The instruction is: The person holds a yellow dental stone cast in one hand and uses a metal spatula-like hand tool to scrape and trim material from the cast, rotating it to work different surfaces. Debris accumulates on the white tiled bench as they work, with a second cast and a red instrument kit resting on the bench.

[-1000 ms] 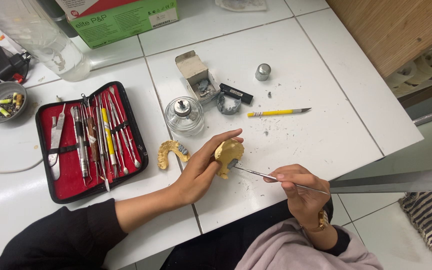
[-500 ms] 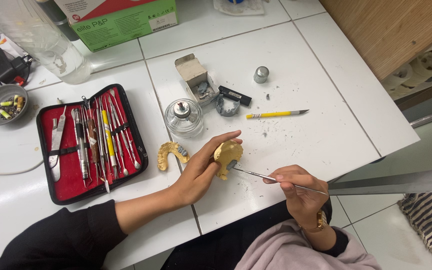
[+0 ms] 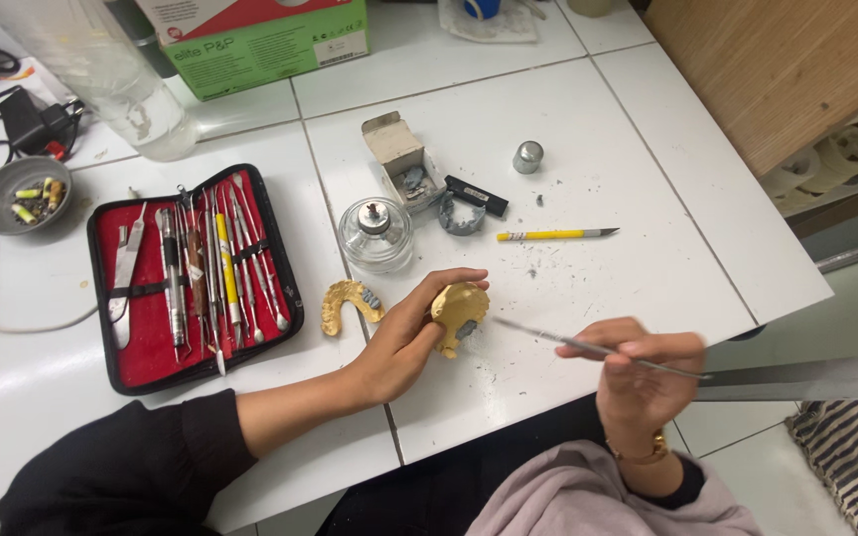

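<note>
My left hand (image 3: 407, 333) grips a yellow dental cast (image 3: 460, 310) just above the white table (image 3: 647, 218). In my right hand (image 3: 638, 372) I pinch a thin metal instrument (image 3: 573, 345); its tip points left toward the cast and stops a little short of it. A second yellow, arch-shaped cast (image 3: 349, 303) lies on the table just left of my left hand.
An open red-lined case of metal tools (image 3: 196, 273) lies to the left. A small glass burner (image 3: 375, 233), a little open box (image 3: 399, 159), a metal cap (image 3: 527, 157), a yellow craft knife (image 3: 556, 235), a grey bowl (image 3: 20, 194) and a green-and-white box (image 3: 265, 35) stand farther back.
My right hand has drawn the instrument a little to the right, so its tip now stands off the cast. My left hand still holds the cast in the same spot.
</note>
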